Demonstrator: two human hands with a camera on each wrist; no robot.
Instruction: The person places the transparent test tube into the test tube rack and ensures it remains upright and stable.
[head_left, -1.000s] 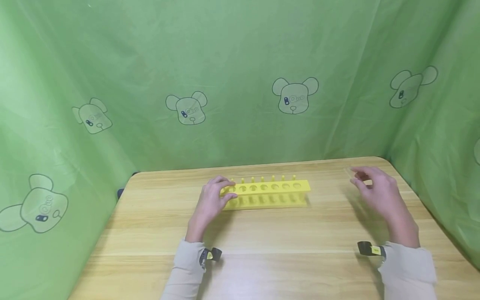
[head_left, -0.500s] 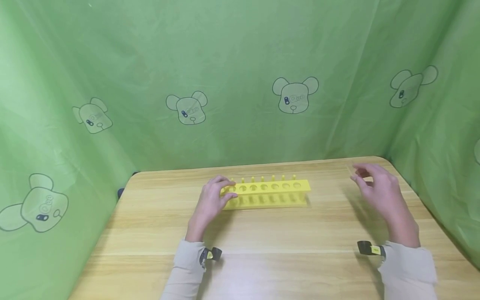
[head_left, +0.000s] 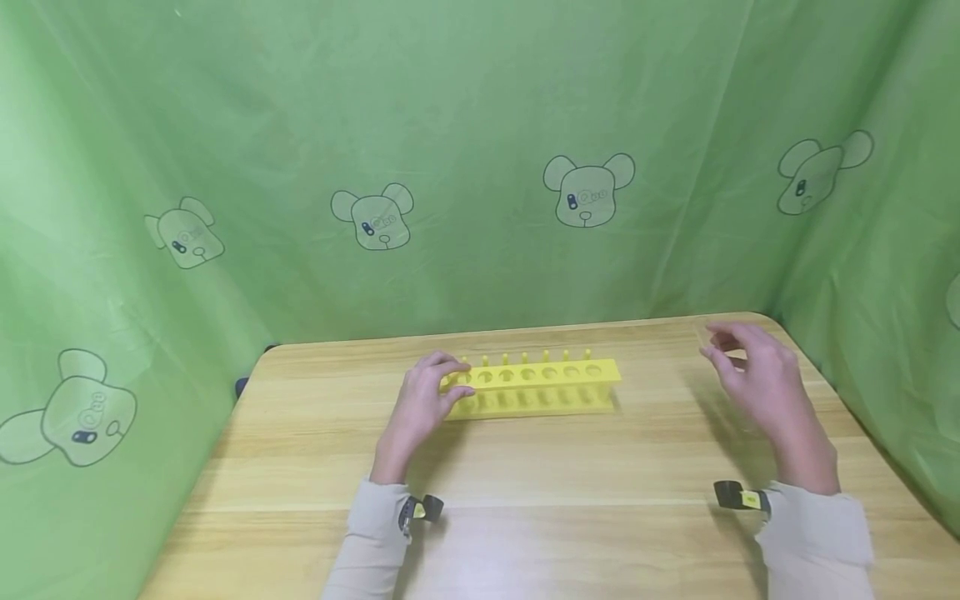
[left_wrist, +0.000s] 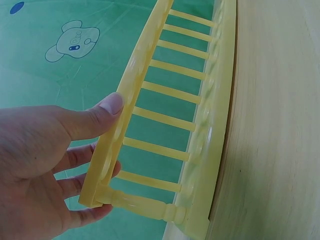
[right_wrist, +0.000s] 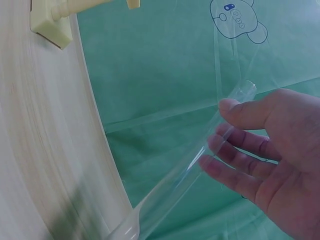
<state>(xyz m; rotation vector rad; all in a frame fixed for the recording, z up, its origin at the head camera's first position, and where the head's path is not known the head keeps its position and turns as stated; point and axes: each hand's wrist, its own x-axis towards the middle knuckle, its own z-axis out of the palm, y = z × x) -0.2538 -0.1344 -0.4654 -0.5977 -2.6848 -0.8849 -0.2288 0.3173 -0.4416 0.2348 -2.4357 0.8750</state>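
A yellow test tube rack (head_left: 543, 377) with a row of round holes and a row of pegs stands upright on the table. At its left end my left hand (head_left: 427, 392) grips the upper bar, thumb (left_wrist: 112, 104) on the near side and fingers round the far side. Off to the right of the rack, my right hand (head_left: 757, 367) pinches a clear glass test tube (right_wrist: 175, 187) between thumb and fingertips. The right wrist view shows the tube slanted, its upper end above the thumb and its lower part leaving the frame. In the head view the tube is barely visible.
The wooden table (head_left: 540, 483) has its back edge close behind the rack. A green curtain (head_left: 480, 275) printed with bear heads hangs at the back and both sides. One end of the rack (right_wrist: 52, 25) shows at the right wrist view's upper left.
My right hand has shifted slightly up and away, tilting the test tube a little. The left hand and the rack have stayed in place.
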